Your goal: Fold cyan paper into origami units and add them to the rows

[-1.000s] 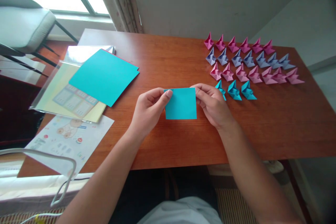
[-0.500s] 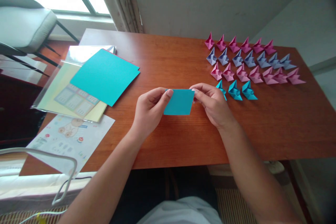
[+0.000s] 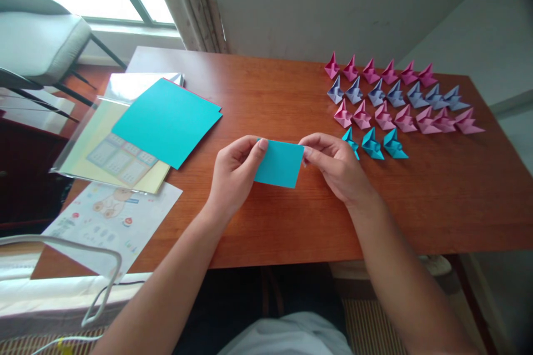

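Observation:
A small turquoise sheet of paper (image 3: 278, 164) is held up above the front middle of the table, slightly tilted down to the right. My left hand (image 3: 237, 169) pinches its upper left corner, thumb on the near face. At the upper right corner, my right hand (image 3: 335, 166) grips the sheet between thumb and fingers; the fingertips behind it are hidden. Just beyond my right hand stand 3 turquoise folded paper figures (image 3: 372, 144), the leftmost partly covered by the hand.
Rows of folded figures, pink (image 3: 405, 120), lilac (image 3: 395, 93) and magenta (image 3: 389, 72), stand at the back right of the wooden table (image 3: 258, 100). Leftward lie large turquoise sheets (image 3: 166, 122), a plastic sleeve of yellow paper (image 3: 89, 130) and a printed sheet (image 3: 108, 227). A grey chair (image 3: 45, 39) stands beyond.
The small turquoise sheet has shifted slightly left and tilted, its right side now lower. Both hands keep hold of it, with only small finger movements.

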A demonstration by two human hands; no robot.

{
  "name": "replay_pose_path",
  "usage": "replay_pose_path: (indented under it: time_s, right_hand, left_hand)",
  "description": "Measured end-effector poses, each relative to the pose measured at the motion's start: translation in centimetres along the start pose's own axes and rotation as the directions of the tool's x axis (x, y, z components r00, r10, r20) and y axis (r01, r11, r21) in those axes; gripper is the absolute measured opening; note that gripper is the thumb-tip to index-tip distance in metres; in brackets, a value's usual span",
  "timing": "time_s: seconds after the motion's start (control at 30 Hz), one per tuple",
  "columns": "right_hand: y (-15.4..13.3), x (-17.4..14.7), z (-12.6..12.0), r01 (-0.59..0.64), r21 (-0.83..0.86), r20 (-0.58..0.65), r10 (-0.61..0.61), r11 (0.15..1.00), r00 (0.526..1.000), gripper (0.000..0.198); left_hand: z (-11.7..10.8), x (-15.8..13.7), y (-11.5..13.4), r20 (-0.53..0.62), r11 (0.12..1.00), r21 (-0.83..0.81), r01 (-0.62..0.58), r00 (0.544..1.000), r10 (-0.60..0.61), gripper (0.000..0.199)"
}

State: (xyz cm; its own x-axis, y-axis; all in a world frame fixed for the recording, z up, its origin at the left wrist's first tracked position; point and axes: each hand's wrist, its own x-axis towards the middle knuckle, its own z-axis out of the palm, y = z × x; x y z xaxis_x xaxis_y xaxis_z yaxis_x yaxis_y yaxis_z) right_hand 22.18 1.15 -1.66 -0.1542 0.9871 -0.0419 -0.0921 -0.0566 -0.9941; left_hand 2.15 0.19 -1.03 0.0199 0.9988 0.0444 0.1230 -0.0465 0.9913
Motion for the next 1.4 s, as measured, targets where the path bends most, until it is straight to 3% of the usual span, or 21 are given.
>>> replay_pose_path:
  time_s: [0.03,0.13,0.23,0.33,0.5,0.67,0.73,0.8,0.87,0.9,0.97,1.07,1.2,1.4]
  right_hand:
    - [0.0,0.0,0.0,0.013,-0.006,-0.02,-0.013,1.0,1.0,0.01]
    - [0.1,0.3,0.1,0.037,-0.031,-0.11,-0.04,0.999,0.993,0.009]
    - [0.3,0.4,0.1,0.049,-0.032,-0.192,-0.054,0.998,0.98,0.01]
    - [0.3,0.3,0.3,0.033,-0.032,-0.173,-0.038,0.999,0.984,0.01]
    - [0.1,-0.1,0.6,-0.011,-0.044,0.003,0.012,0.999,1.0,0.012]
    - [0.0,0.0,0.0,-0.036,-0.043,-0.08,0.032,0.998,0.996,0.012]
    - [0.0,-0.1,-0.3,-0.061,-0.126,-0.137,0.044,0.99,0.99,0.013]
    - [0.1,-0.6,-0.5,-0.079,-0.248,-0.173,0.036,0.966,0.984,0.013]
    - [0.4,-1.3,-0.6,-0.072,-0.395,-0.198,-0.008,0.916,0.98,0.01]
    - [0.7,-1.7,-0.5,-0.06,-0.476,-0.208,-0.046,0.877,0.977,0.008]
    - [1.1,-2.5,-0.4,-0.039,-0.615,-0.209,-0.115,0.788,0.971,0.009]
    - [1.5,-3.4,-0.1,-0.029,-0.749,-0.186,-0.167,0.661,0.968,0.026]
    - [1.5,-4.3,0.1,-0.015,-0.852,-0.136,-0.194,0.523,0.972,0.036]
    - [1.6,-5.1,-0.2,0.018,-0.899,-0.08,-0.205,0.438,0.976,0.035]
  left_hand:
    - [0.0,0.0,-0.1,-0.034,0.997,0.063,-0.04,0.999,0.042,0.025]
    - [0.2,-0.3,-0.2,-0.122,0.917,0.341,-0.207,0.958,0.261,0.034]
    - [0.5,-0.6,-0.2,-0.037,0.83,0.462,-0.312,0.928,0.37,0.034]
    - [0.7,-0.9,-0.1,0.092,0.882,0.355,-0.311,0.95,0.298,0.044]
    - [0.6,-0.7,-0.1,0.188,0.974,0.19,-0.125,0.978,0.089,0.051]
    - [-0.3,-0.3,-0.3,0.037,0.987,0.147,-0.068,0.997,0.063,0.03]
    - [-0.8,-0.9,-0.4,-0.013,0.978,0.204,-0.048,0.999,0.052,0.032]
    - [-1.4,-1.9,-0.5,0.016,0.947,0.319,-0.036,0.999,0.033,0.035]
    - [-1.7,-3.1,-0.7,0.026,0.871,0.489,-0.049,0.999,0.041,0.04]
    - [-1.8,-3.7,-0.7,0.038,0.797,0.596,-0.103,0.994,0.101,0.041]
    - [-1.7,-4.5,-0.8,0.135,0.564,0.79,-0.241,0.966,0.222,0.04]
    - [-1.3,-4.9,-0.8,0.37,0.267,0.858,-0.438,0.889,0.27,0.033]
    - [-1.0,-4.8,-1.0,0.569,0.117,0.795,-0.596,0.798,0.197,0.032]
    - [-1.6,-4.6,-1.0,0.672,0.005,0.735,-0.678,0.729,0.13,0.044]
